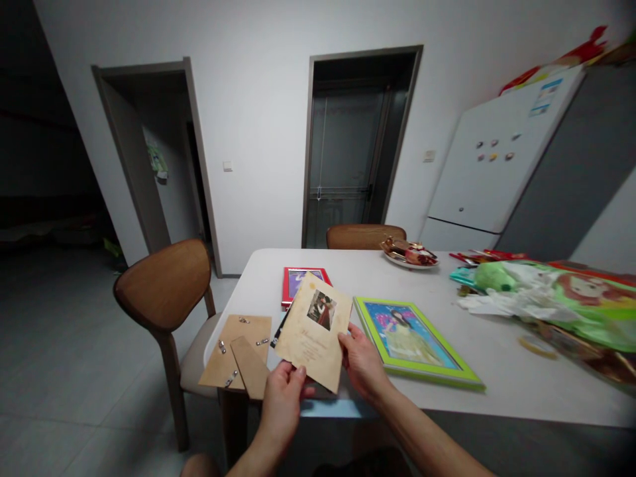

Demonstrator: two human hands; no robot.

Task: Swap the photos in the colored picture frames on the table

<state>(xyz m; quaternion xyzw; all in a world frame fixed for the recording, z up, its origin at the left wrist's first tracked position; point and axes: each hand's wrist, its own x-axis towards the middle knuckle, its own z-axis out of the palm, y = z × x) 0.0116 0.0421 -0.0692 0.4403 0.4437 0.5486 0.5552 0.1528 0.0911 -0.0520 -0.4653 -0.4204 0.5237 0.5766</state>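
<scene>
Between my two hands a cream-coloured printed card [313, 338] is held up, tilted, with a small photo and faint script on it. My left hand [283, 391] pinches its lower left edge, and my right hand [362, 361] grips the right edge. A dark edge peeks out behind the card; what it belongs to is mostly hidden. Left of the card lies a brown frame backing board [218, 364] with metal clips and a stand flap. Behind the card is a red picture frame [291, 285], partly covered. To the right lies a green picture frame [422, 338] with a picture of a long-haired figure.
A white table [338, 262] carries everything. At its right are a green plastic bag [591, 305], crumpled white tissue [527, 298] and a tape ring [536, 348]. A plate [412, 262] of wrapped items stands at the back. Wooden chairs [169, 285] [365, 235] stand left and behind.
</scene>
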